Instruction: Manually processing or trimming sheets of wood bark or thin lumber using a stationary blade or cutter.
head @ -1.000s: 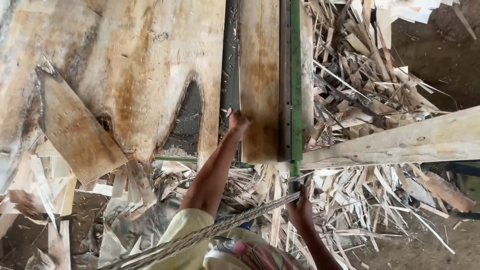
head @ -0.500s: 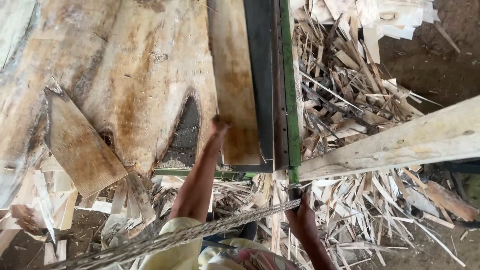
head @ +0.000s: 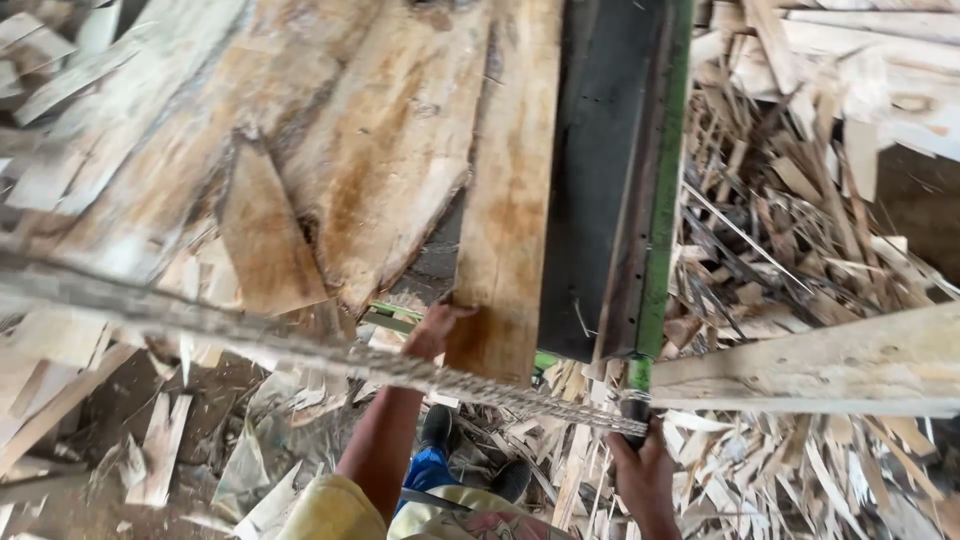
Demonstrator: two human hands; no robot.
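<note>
Both hands are busy at the near end of a long machine bed, seen from the head camera looking down. The left hand [head: 432, 330] is pressed against the near end and left edge of a long pale wooden plank with a rusty stain [head: 508, 190], with fingers curled onto the wood; it grips the plank and is not released. This plank lies along the dark metal bed with a green rail [head: 625, 170], touching its left side and partly over the wide rough-sawn boards [head: 300, 150] further left. The right hand [head: 640, 470] is clenched around a dark handle [head: 637, 408] below the end of the green rail. A twisted grey rope [head: 330, 355] crosses the picture from the left toward this handle.

I judge that the plank is being positioned or pushed along the bed. A next move would call for steady pressure in line with the rail, with fingers clear of the edge. Many pale wood offcuts and splinters [head: 790, 230] cover the ground to the right.
</note>
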